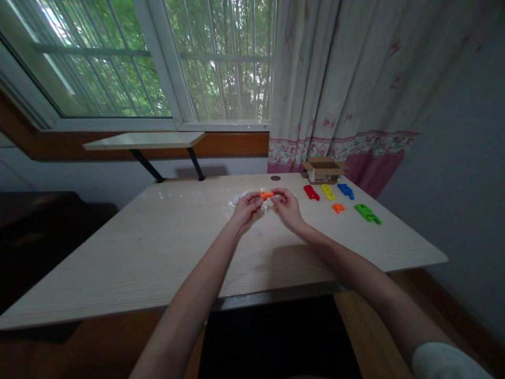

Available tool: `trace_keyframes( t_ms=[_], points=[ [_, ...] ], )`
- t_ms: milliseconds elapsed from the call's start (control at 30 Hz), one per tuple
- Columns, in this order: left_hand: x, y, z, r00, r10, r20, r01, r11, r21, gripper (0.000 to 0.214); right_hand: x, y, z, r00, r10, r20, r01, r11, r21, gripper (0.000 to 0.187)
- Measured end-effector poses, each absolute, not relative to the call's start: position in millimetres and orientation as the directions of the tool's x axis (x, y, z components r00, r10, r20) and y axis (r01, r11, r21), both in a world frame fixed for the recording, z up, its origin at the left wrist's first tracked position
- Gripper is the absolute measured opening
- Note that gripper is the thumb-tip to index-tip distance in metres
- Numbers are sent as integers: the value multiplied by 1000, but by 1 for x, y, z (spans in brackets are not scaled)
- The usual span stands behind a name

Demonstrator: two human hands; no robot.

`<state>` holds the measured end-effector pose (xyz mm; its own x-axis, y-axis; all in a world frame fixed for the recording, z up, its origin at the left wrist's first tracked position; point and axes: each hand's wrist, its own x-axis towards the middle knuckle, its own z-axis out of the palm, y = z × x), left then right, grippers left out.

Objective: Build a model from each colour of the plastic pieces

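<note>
Held between my left hand and my right hand is a small orange plastic piece, pinched at its ends by the fingertips of both. Just past my left hand lies a crumpled white wrapper. To the right, several chunky plastic pieces rest on the pale wood-grain table: a red one, a yellow one, a blue one, another orange one and a green one.
An open cardboard box stands at the table's far right corner, against a patterned curtain. A narrow white shelf on black brackets sits under the window behind the table. A grey wall rises to the right.
</note>
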<state>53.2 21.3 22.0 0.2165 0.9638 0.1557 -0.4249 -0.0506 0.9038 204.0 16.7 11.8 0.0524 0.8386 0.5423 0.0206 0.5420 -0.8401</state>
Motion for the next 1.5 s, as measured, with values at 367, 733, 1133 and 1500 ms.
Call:
trace_keyframes(
  t_ms=[367,733,1133,1500],
  points=[
    [47,21,20,357,933,56,-482,133,866,27,203,11,20,-47,830,555,44,557,-829,30],
    [45,20,23,363,931,46,-468,139,873,27,209,8,23,-110,787,607,168,617,-769,29],
    [47,21,21,343,939,33,-436,129,891,37,209,-3,26,-269,634,725,378,762,-526,45],
    [47,18,20,388,921,35,-268,76,960,34,216,9,18,-203,560,803,433,787,-439,45]
  ],
)
